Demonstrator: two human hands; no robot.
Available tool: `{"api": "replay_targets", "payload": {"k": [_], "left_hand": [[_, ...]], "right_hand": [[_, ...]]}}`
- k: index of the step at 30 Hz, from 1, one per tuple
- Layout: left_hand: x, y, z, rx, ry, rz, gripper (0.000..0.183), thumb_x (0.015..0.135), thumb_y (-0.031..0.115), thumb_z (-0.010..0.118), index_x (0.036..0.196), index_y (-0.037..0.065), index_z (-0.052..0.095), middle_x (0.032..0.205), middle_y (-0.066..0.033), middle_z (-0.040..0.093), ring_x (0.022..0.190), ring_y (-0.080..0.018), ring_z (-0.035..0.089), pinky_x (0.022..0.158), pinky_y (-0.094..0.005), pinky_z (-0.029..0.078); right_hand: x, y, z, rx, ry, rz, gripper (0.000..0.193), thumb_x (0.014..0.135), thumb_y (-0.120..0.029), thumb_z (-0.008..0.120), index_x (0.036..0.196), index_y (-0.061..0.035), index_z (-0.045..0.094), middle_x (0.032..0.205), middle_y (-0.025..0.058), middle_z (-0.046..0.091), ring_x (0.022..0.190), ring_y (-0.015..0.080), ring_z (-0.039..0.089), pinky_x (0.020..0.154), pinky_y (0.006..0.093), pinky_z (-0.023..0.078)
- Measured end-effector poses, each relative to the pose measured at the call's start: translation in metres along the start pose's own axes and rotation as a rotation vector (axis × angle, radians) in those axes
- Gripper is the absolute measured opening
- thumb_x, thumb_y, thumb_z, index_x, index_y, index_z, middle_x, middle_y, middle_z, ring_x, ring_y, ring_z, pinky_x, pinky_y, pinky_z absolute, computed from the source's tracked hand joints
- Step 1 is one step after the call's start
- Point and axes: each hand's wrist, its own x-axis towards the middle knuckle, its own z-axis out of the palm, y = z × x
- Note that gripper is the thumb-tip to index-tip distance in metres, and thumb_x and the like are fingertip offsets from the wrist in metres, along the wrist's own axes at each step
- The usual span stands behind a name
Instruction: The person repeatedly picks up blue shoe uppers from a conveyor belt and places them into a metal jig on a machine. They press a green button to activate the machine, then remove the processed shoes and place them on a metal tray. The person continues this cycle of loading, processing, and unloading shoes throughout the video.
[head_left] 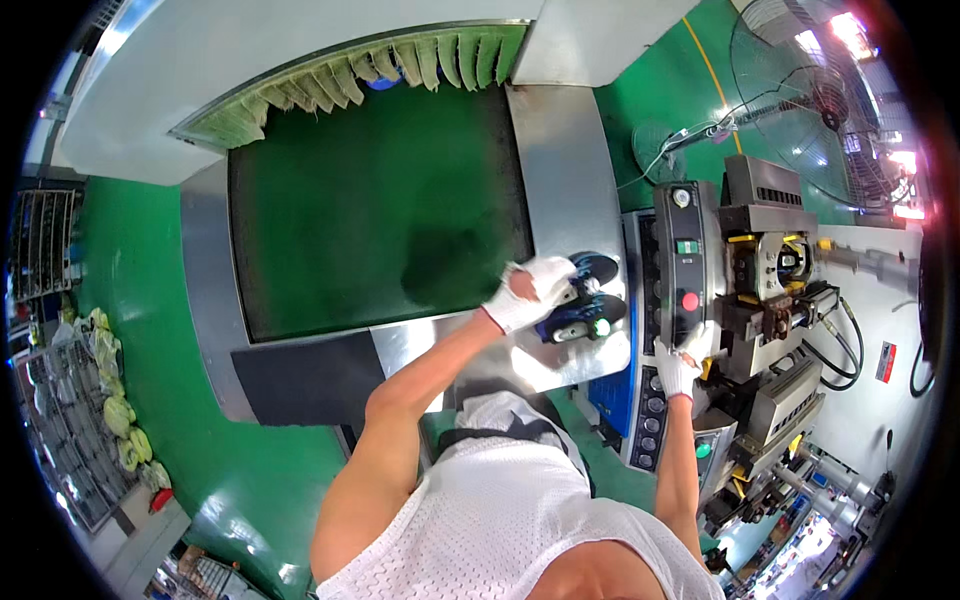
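Two dark blue and black shoes lie side by side on a bare metal ledge (480, 370), the near shoe (575, 328) next to the far shoe (594, 268). A white glove with a cut-away patch covers my left hand (535, 292). Its fingers close over the shoes' left ends, at the far one; the fingertips are partly hidden. My gloved right hand (684, 362) is at the lower end of a grey control panel (686, 250), beside the press machine. Thumb and fingers are spread there, with nothing visible between them.
A green conveyor belt (350, 220) runs under a fringed curtain (390, 70) at a white machine housing. The panel carries a red button (690, 301). Clamps and hoses of the press machine (770, 270) stand at right. A large fan (830, 110) is far right, racks (75, 430) far left.
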Motion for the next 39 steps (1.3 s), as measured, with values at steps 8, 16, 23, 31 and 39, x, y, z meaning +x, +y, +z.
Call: {"api": "replay_targets", "payload": {"k": [8, 16, 23, 31, 39], "left_hand": [[0.029, -0.268, -0.288, 0.886, 0.231, -0.142, 0.036, 0.092, 0.008, 0.054, 0.127, 0.014, 0.062, 0.139, -0.0136, 0.057, 0.131, -0.0359, 0.051, 0.110, -0.0492, 0.041], [0.066, -0.344, -0.536, 1.025, 0.592, -0.897, 0.059, 0.096, 0.049, 0.051, 0.139, 0.009, 0.059, 0.146, -0.0192, 0.056, 0.131, -0.0415, 0.054, 0.110, -0.0492, 0.043], [0.062, -0.476, -0.585, 1.305, 0.183, -0.946, 0.059, 0.100, 0.054, 0.046, 0.139, 0.011, 0.059, 0.145, -0.0161, 0.057, 0.131, -0.0407, 0.054, 0.110, -0.0478, 0.041], [0.027, -0.523, -0.600, 1.331, 0.189, -0.836, 0.053, 0.104, 0.049, 0.044, 0.135, 0.010, 0.061, 0.144, -0.0170, 0.058, 0.126, -0.0416, 0.057, 0.108, -0.0494, 0.042], [-0.032, -0.392, -0.471, 1.184, 0.566, -0.507, 0.038, 0.105, 0.033, 0.051, 0.134, 0.013, 0.062, 0.143, -0.0232, 0.054, 0.125, -0.0466, 0.055, 0.108, -0.0525, 0.042]], "right_hand": [[-0.021, -0.139, -0.026, 0.588, -0.318, 0.203, 0.083, 0.093, -0.031, 0.071, 0.157, 0.0016, 0.029, 0.159, 0.0233, 0.038, 0.146, 0.0332, 0.041, 0.118, 0.0378, 0.033], [-0.031, -0.182, 0.044, 0.582, -0.166, 0.104, 0.063, 0.101, -0.008, 0.053, 0.157, 0.0036, 0.027, 0.160, 0.0245, 0.034, 0.148, 0.0328, 0.036, 0.122, 0.0402, 0.027], [-0.024, -0.211, 0.041, 0.592, -0.163, 0.336, 0.062, 0.095, 0.001, 0.048, 0.156, -0.0034, 0.036, 0.159, 0.0182, 0.041, 0.146, 0.0299, 0.040, 0.120, 0.0389, 0.029], [-0.023, -0.206, 0.051, 0.670, -0.140, 0.274, 0.062, 0.092, 0.003, 0.044, 0.153, 0.0056, 0.035, 0.154, 0.0229, 0.042, 0.145, 0.0338, 0.040, 0.122, 0.0400, 0.028], [-0.031, -0.200, 0.053, 0.540, -0.160, 0.158, 0.059, 0.097, -0.013, 0.052, 0.151, 0.0061, 0.038, 0.150, 0.0259, 0.046, 0.142, 0.0400, 0.042, 0.119, 0.0455, 0.031]]}}
